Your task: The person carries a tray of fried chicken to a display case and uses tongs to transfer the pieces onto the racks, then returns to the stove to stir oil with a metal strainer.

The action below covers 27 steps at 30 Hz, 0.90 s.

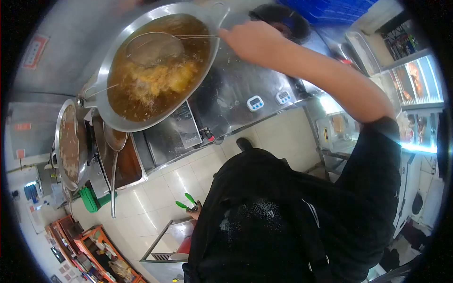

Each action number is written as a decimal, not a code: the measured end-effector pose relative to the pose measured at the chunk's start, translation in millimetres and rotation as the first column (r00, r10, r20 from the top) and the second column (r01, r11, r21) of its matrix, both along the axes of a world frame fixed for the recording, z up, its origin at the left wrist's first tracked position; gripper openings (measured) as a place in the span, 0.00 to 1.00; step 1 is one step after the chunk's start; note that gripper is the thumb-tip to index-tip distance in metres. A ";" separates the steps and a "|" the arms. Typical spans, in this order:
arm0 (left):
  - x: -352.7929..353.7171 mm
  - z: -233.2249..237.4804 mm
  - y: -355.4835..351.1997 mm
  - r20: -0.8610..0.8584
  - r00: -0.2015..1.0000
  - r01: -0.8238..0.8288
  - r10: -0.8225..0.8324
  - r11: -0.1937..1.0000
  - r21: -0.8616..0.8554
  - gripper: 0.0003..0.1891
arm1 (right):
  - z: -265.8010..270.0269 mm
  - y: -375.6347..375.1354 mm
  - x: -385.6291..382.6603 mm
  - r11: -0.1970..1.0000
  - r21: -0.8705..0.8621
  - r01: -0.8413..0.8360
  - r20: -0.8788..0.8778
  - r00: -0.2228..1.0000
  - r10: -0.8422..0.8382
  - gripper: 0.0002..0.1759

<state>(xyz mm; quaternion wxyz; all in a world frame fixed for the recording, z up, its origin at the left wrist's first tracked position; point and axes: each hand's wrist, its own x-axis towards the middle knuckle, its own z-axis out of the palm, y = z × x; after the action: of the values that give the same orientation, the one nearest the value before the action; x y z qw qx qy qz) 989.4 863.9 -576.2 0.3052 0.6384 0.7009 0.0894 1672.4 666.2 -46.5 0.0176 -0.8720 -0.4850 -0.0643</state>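
My right hand (250, 42) is closed round the thin wire handle of a round mesh skimmer (155, 48). The skimmer's bowl sits in the far part of a wide metal wok (101, 89) of brown oil. Beside it, golden fried pieces (163, 78) lie in the bubbling oil. Low at the left side of my body, my left hand (194, 213) is partly covered by my black clothing. It grips tongs with two green tips (185, 201), which stand apart and point away from me over the floor.
Two small timers (255, 103) lie on the steel counter (226, 94) right of the wok. Left are a metal pan (137, 165), a long-handled ladle (114, 174) and a round pot (71, 141). A dark bowl (281, 21) sits behind my right hand.
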 end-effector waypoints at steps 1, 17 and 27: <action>2.6 2.5 2.2 -0.001 1.000 0.017 -0.017 1.000 -0.012 0.52 | -5.5 1.6 8.3 0.997 0.063 -0.038 -0.025 0.999 0.039 0.10; 122.4 33.9 33.6 0.058 0.903 0.426 -0.425 0.905 0.003 0.50 | 94.7 147.2 72.0 0.961 0.200 -0.191 -0.020 0.980 0.198 0.13; 100.4 131.3 -23.1 0.022 0.996 0.085 -0.086 0.995 0.059 0.49 | 149.4 127.3 40.2 0.977 0.214 0.016 -0.222 0.975 0.032 0.15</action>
<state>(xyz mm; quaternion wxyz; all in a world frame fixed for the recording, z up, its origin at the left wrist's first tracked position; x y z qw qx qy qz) 1089.8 840.8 -444.9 0.2986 0.6754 0.6662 0.1044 1712.6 793.5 102.9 0.1665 -0.8647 -0.4736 -0.0177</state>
